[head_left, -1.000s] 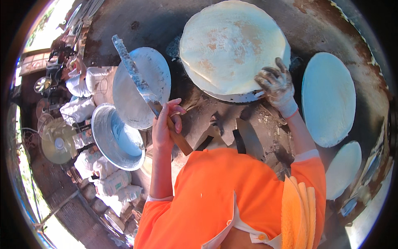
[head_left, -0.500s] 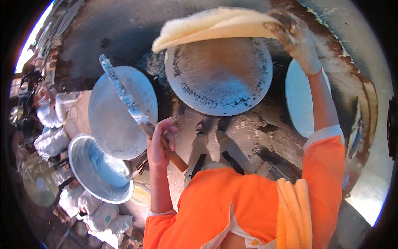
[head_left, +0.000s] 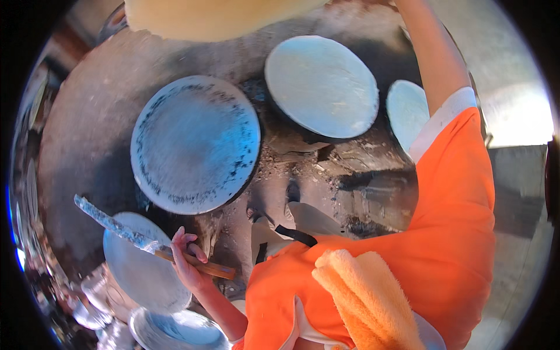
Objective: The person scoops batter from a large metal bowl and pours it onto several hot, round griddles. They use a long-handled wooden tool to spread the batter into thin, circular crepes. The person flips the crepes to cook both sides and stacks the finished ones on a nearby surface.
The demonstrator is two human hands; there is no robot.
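Observation:
My left hand (head_left: 188,259) has its fingers around the wooden handle of a long, batter-crusted scraper (head_left: 114,224), whose blade is over a grey round plate (head_left: 143,268). My right forearm (head_left: 426,46) reaches up to the top edge, where the hand is out of view. Near it a large pale flatbread (head_left: 221,17) hangs raised, partly cut off. Below it are a bare round griddle (head_left: 189,146) with black flecks round its rim and a second round griddle (head_left: 321,84) with a smooth white layer on it.
A third white round surface (head_left: 402,108) is at the right, partly behind my arm. A metal basin (head_left: 175,332) with pale liquid is at the bottom. The griddles stand in a sooty stove surface (head_left: 87,146). Cluttered sacks and pans line the left edge.
The flatbread left the middle griddle in my right hand and rose to the top edge, baring the flecked surface. My view has turned. My left hand still holds the scraper.

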